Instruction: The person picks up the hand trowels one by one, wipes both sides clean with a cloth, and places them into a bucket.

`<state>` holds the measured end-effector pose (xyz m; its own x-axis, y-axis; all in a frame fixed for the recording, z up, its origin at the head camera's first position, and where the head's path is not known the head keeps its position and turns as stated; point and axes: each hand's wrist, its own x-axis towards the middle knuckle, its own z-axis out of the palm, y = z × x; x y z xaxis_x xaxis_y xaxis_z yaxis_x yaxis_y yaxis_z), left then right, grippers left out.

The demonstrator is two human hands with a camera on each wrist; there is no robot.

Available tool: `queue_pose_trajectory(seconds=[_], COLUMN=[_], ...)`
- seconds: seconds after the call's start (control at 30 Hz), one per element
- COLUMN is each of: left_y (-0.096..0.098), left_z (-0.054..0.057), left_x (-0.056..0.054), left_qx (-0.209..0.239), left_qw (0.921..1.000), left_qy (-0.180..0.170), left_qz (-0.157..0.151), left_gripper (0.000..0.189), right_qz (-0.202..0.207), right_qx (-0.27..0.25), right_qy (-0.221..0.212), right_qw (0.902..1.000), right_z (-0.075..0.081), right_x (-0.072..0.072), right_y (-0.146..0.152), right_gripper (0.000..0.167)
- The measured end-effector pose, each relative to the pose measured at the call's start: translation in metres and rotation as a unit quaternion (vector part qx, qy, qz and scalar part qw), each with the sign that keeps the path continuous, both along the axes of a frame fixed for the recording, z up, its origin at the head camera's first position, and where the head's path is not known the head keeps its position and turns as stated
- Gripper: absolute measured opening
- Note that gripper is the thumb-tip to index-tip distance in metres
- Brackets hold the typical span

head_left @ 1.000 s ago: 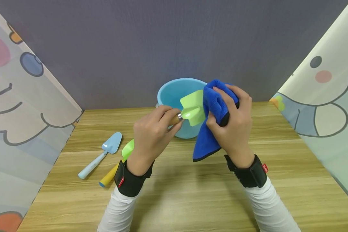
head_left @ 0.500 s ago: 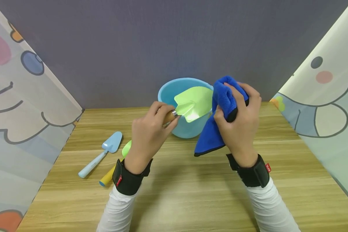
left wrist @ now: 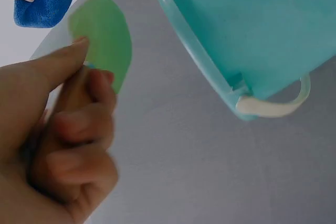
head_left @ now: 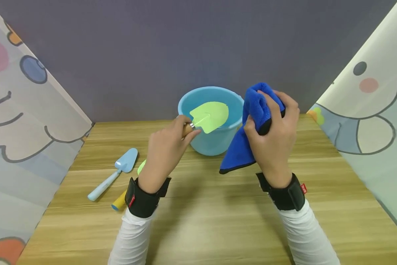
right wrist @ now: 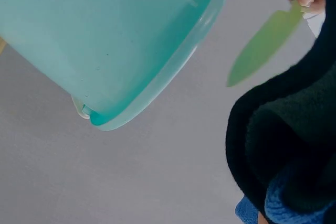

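Note:
My left hand (head_left: 166,147) grips the wooden handle of a garden trowel (head_left: 213,115) with a light green blade. In the head view the blade overlaps the mouth of a light blue bucket (head_left: 209,143). My right hand (head_left: 274,136) holds a bunched blue cloth (head_left: 239,149) with black edging, one corner hanging down. Blade and cloth are apart. In the left wrist view, curled fingers wrap the handle below the green blade (left wrist: 105,38). The cloth (right wrist: 294,145) fills the lower right of the right wrist view, where the right hand is mostly hidden.
A light blue trowel (head_left: 127,161) lies on the wooden table (head_left: 211,221) at the left. Beside it, a yellow-handled tool (head_left: 119,201) with a green head is partly covered by my left wrist. The bucket stands near the grey back wall (head_left: 198,51).
The green trowel has drawn left, away from the cloth, and its blade has turned. My right hand with the cloth has shifted right and slightly up. The left hand has moved slightly left.

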<state>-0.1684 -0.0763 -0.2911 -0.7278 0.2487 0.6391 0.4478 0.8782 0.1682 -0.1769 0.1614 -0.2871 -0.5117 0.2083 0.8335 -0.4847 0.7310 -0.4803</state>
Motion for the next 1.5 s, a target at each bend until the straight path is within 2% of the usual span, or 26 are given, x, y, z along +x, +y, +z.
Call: queue_pose_trajectory(seconds=[0.13, 0.2, 0.3, 0.4, 0.53, 0.67, 0.8, 0.9, 0.97, 1.07, 1.17, 1.23, 1.37, 1.5], left_y=[-0.005, -0.006, -0.008, -0.007, -0.001, 0.012, 0.028, 0.042, 0.051, 0.060, 0.064, 0.065, 0.064, 0.064], left_z=[0.000, 0.003, 0.009, 0.018, 0.026, 0.026, 0.021, 0.017, 0.015, 0.012, 0.012, 0.012, 0.013, 0.016], left_x=[-0.003, -0.007, -0.019, -0.036, -0.058, -0.085, -0.107, -0.117, -0.121, -0.125, -0.126, -0.126, -0.124, -0.121], left_qx=[0.006, 0.009, 0.017, 0.011, -0.033, -0.081, -0.129, -0.171, -0.199, -0.228, -0.232, -0.225, -0.212, -0.204], left_qw=[0.9962, 0.9938, 0.9925, 0.9932, 0.9902, 0.9793, 0.9656, 0.9568, 0.9480, 0.9306, 0.9143, 0.9080, 0.9048, 0.9131], left_qy=[-0.087, -0.111, -0.121, -0.115, -0.135, -0.185, -0.224, -0.232, -0.243, -0.281, -0.327, -0.349, -0.365, -0.349], left_qz=[0.005, 0.002, 0.000, 0.013, 0.013, -0.016, -0.026, -0.039, -0.052, -0.056, -0.053, -0.053, -0.055, -0.051], left_gripper=[0.037, 0.038, 0.036, 0.034, 0.028, 0.020, 0.015, 0.031, 0.036, 0.033, 0.019, 0.017, 0.039, 0.044], right_qz=[0.001, 0.005, 0.010, 0.011, 0.009, 0.012, 0.014, 0.014, 0.015, 0.016, 0.021, 0.022, 0.021, 0.021], right_qx=[0.002, 0.000, -0.004, -0.007, -0.005, -0.003, -0.002, -0.004, -0.005, -0.005, -0.010, -0.013, -0.009, -0.006], right_qy=[-0.003, -0.003, 0.003, 0.006, 0.004, 0.006, -0.004, -0.009, -0.009, -0.011, -0.015, -0.017, -0.021, -0.022], right_qw=[1.0000, 1.0000, 0.9999, 0.9999, 0.9999, 0.9999, 0.9999, 0.9999, 0.9998, 0.9998, 0.9996, 0.9995, 0.9995, 0.9995], right_z=[-0.002, -0.002, 0.000, 0.001, 0.001, 0.000, 0.000, -0.001, -0.002, -0.002, -0.002, -0.001, -0.001, -0.001], right_x=[0.000, 0.000, -0.001, -0.002, 0.000, -0.001, 0.000, 0.000, 0.001, 0.000, 0.000, 0.000, 0.001, 0.001], right_y=[-0.004, -0.005, -0.005, -0.005, -0.005, -0.003, -0.002, -0.002, -0.001, 0.000, 0.001, 0.002, 0.004, 0.004], right_gripper=[0.051, 0.051, 0.049, 0.048, 0.050, 0.050, 0.050, 0.050, 0.050, 0.050, 0.050, 0.050, 0.051, 0.051])
